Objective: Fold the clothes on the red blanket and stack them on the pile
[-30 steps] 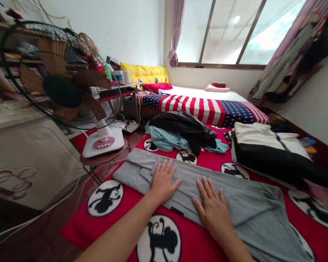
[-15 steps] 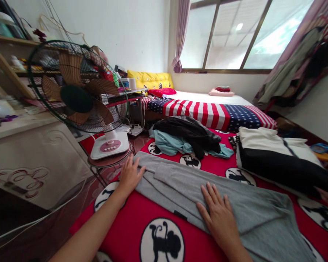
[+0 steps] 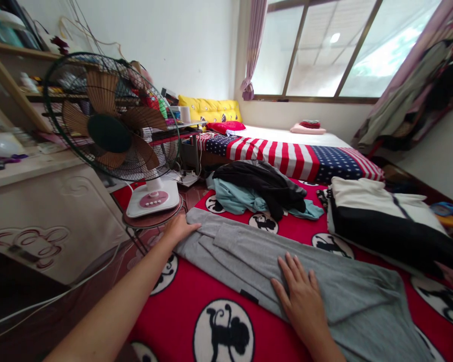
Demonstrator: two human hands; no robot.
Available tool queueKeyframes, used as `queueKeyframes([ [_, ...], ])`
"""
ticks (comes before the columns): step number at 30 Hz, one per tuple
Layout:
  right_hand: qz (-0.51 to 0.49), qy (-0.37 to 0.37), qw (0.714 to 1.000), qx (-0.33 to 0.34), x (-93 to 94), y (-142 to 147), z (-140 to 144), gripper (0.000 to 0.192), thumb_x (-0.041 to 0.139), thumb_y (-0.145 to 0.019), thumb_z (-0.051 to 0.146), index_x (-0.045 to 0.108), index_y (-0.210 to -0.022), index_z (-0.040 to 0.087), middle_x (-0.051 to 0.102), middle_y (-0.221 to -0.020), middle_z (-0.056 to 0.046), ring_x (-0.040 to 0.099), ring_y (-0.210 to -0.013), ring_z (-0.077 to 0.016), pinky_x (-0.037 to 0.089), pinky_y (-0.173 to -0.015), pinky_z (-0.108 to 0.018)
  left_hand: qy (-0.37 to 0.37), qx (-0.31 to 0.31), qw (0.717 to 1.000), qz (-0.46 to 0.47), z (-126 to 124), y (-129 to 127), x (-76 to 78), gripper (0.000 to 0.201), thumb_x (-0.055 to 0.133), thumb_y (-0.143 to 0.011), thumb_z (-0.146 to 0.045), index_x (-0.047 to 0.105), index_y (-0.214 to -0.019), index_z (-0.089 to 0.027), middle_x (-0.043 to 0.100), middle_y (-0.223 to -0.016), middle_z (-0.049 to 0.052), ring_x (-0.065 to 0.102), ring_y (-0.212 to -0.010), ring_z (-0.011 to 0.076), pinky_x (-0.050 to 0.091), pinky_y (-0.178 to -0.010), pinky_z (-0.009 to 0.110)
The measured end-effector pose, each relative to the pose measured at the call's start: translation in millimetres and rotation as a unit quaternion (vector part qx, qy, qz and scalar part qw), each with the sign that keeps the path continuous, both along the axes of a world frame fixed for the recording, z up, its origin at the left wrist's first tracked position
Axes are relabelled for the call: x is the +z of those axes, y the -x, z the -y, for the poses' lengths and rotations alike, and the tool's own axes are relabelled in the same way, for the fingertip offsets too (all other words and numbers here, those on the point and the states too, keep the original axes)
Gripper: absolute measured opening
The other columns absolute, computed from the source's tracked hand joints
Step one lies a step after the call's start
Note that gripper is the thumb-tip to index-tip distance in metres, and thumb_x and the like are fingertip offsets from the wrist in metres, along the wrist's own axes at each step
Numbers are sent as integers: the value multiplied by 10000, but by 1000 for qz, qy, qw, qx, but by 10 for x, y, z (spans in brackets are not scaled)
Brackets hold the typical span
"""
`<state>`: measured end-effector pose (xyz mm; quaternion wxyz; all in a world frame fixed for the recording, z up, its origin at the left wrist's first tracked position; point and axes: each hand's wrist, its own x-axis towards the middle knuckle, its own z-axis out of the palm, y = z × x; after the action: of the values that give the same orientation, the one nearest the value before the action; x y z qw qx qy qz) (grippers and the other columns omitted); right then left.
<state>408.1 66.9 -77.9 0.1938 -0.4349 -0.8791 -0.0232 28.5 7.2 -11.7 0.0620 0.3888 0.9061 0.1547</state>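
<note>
Grey garment (image 3: pixel 294 266) spread flat on a red blanket (image 3: pixel 196 301) printed with black monkey silhouettes in white circles.

The left hand (image 3: pixel 179 229) grips the garment's far left end, its fingers curled over the edge so their state cannot be told fully; the right hand (image 3: pixel 304 301) lies palm-down on the middle of the cloth, fingers (image 3: pixel 292 266) spread and flat. Just beyond lies a heap of black and teal clothes (image 3: pixel 262 193), and to the right a folded black-and-white garment (image 3: pixel 385 216). Behind them runs a stars-and-stripes blanket (image 3: pixel 294 156) on a mattress, with a yellow cushion (image 3: pixel 209 106) by the wall. An electric fan (image 3: pixel 113 128) stands on a small stool at the left, beside a cream cabinet (image 3: pixel 49 216). A wide window (image 3: pixel 347 48) with pink curtains fills the far wall.
</note>
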Motion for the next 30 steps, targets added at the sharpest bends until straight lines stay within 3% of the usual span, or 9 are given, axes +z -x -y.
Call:
queueKeyframes([
  [5,-109,97,989,37,117,259,71,469,470,-886,336,525,-1324,178,469,-1439,-145,382,-1362,-305,255,-1111,-577,-45,-74,996,31,-36,-159,228,440,643,-723,-435,676,-1015,-107,723,-1030,162,673,-948,297,477,-745,301],
  [8,-207,223,948,93,288,614,204,625,578,-817,307,413,-1409,193,452,-1453,-136,392,-1358,-282,253,-1134,-526,-69,-131,987,58,-5,-359,393,435,629,-733,-412,671,-1054,-121,735,-1008,115,679,-909,269,490,-742,295],
  [12,-359,394,834,143,541,1124,388,961,763,-667,361,269,-1477,210,406,-1478,-156,437,-1321,-302,356,-1080,-481,-133,-181,962,157,26,-646,503,455,675,-676,-409,682,-1030,-124,745,-965,97,678,-893,290,518,-757,343],
  [15,-478,463,728,165,666,1383,457,1077,815,-607,373,212,-1489,235,450,-1444,-148,524,-1238,-295,427,-1016,-459,-164,-223,913,301,53,-869,521,478,714,-637,-438,691,-1000,-127,745,-975,97,686,-889,292,537,-780,367],
  [17,-549,467,677,150,685,1478,458,969,808,-608,348,324,-1438,221,581,-1312,-113,590,-1146,-271,463,-978,-423,-156,-249,852,433,89,-996,522,500,699,-665,-482,696,-1025,-134,738,-1030,102,687,-937,285,546,-820,376],
  [19,-610,460,640,84,650,1510,420,719,768,-638,341,507,-1290,188,681,-1132,-78,635,-1047,-257,488,-936,-401,-152,-235,808,519,131,-1071,514,538,690,-680,-533,703,-1050,-143,729,-1074,114,676,-1000,291,551,-854,392],
  [22,-661,465,589,-33,577,1412,297,421,728,-626,309,649,-1010,157,729,-964,-52,662,-933,-256,516,-862,-394,-230,-178,815,502,154,-1072,473,576,741,-618,-564,715,-1025,-157,738,-1041,115,672,-1015,307,567,-854,413],
  [25,-675,459,576,-40,625,1096,137,333,731,-579,266,677,-890,161,747,-913,-30,671,-899,-251,520,-842,-387,-308,-141,826,450,107,-1030,380,517,761,-598,-562,723,-963,-197,752,-988,77,687,-979,294,586,-829,384],
  [30,-627,440,642,-24,922,164,-115,363,790,-556,317,698,-873,167,753,-882,-32,682,-881,-257,516,-841,-405,-269,-140,834,460,14,-1120,145,545,771,-553,-605,731,-943,-226,752,-1002,64,693,-975,289,607,-754,316],
])
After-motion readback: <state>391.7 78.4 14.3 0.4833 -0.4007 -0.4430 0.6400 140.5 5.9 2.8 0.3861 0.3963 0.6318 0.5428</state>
